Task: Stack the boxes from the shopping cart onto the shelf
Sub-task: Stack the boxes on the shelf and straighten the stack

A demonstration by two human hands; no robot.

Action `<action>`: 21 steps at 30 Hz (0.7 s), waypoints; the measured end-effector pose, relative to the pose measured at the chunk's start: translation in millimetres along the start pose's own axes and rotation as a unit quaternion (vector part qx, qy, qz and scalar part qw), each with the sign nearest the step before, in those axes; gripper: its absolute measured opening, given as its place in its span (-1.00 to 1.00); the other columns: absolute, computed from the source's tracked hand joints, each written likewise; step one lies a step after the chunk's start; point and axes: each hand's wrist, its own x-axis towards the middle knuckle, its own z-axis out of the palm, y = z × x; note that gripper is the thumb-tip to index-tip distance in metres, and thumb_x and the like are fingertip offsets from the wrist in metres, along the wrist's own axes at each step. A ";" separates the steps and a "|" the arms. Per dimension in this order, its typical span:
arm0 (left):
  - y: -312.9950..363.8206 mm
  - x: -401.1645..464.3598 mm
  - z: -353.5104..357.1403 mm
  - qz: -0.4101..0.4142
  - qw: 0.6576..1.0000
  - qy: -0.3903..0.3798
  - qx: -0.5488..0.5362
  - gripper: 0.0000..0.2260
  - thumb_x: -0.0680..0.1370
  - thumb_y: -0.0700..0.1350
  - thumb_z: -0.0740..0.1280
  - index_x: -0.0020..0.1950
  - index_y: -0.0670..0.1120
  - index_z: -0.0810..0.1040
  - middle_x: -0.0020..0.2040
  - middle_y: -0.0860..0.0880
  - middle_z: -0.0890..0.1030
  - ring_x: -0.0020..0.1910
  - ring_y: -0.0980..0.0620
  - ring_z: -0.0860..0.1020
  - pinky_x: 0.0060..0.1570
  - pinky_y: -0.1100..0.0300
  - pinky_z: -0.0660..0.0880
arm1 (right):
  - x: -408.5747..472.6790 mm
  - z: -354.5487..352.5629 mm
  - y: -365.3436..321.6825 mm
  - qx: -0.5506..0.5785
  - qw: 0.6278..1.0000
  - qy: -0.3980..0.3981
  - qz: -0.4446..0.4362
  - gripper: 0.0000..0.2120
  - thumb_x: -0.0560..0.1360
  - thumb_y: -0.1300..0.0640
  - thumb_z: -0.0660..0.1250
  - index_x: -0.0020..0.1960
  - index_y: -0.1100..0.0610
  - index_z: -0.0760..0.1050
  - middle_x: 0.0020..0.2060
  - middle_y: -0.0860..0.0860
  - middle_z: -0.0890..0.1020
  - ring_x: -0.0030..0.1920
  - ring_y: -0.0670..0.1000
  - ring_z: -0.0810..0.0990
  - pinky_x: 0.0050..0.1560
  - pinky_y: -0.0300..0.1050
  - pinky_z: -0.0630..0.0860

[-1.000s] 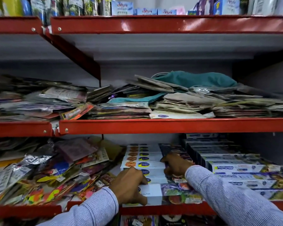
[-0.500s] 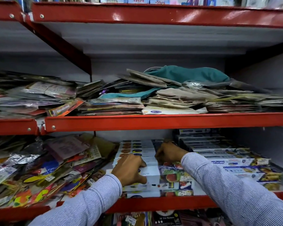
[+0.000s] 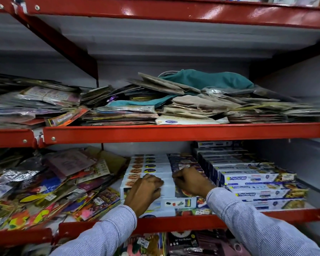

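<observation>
A stack of long white foil boxes [image 3: 151, 166] lies on the lower red shelf [image 3: 174, 223], stepping back toward the wall. The front box [image 3: 167, 190] rests on top of the stack. My left hand [image 3: 143, 192] presses on its left half, fingers curled over its far edge. My right hand [image 3: 189, 182] grips its right half the same way. Both sleeves are striped blue and white. To the right stands a second stack of blue and white Freshwrapp boxes [image 3: 248, 178]. No shopping cart is in view.
Loose colourful packets [image 3: 50, 183] pile up on the left of the lower shelf. The middle shelf [image 3: 174, 133] hangs low over the boxes and carries flat packets and a teal cloth bag [image 3: 207, 80]. More goods hang below the lower shelf.
Both hands have slid the front box deeper into the shelf, onto the stack. The camera has tilted slightly upward and nearer.
</observation>
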 end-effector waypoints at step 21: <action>-4.2 -22.1 35.9 -0.053 0.983 -0.027 0.173 -0.47 0.62 0.03 -0.14 0.57 -0.15 0.01 0.58 -0.13 0.09 0.55 -0.17 0.02 0.42 -0.25 -0.06 | -38.8 60.4 5.3 -0.148 0.979 0.139 -0.008 -0.50 0.63 -0.02 -0.17 0.52 0.08 0.16 0.47 0.04 0.36 0.49 0.04 0.28 0.54 0.06 0.12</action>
